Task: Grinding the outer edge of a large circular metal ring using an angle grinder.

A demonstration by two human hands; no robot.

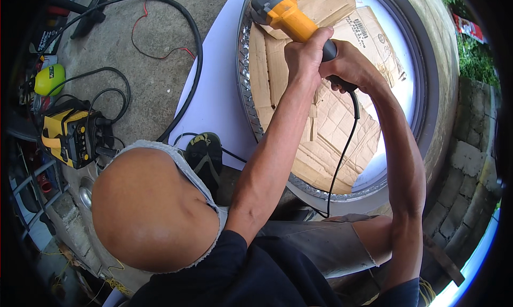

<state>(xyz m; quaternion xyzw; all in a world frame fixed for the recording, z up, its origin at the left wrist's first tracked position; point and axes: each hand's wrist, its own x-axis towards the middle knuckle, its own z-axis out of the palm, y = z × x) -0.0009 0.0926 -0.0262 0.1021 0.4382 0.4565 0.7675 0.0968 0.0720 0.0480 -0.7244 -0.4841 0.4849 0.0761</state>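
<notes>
Both hands hold a yellow and grey angle grinder (293,19) above a large round metal ring. My left hand (306,55) is closed round the grinder's body, near the black rear grip. My right hand (354,66) wraps the rear grip, with some fingers hidden underneath. From the grip a thin black power cord (351,138) hangs down across brown cardboard (342,146). The grinder's head points to the far left, over the ring's edge; its disc cannot be made out. Flattened cardboard lies inside the grey ring (429,66), whose inner rim looks shiny and ridged.
A white sheet (214,93) lies under the ring. On the concrete at left are a yellow and black welding machine (67,136), a lime-green round object (49,80), a thick black cable (199,56) and a thin red wire (155,57). A block wall (459,162) stands at right.
</notes>
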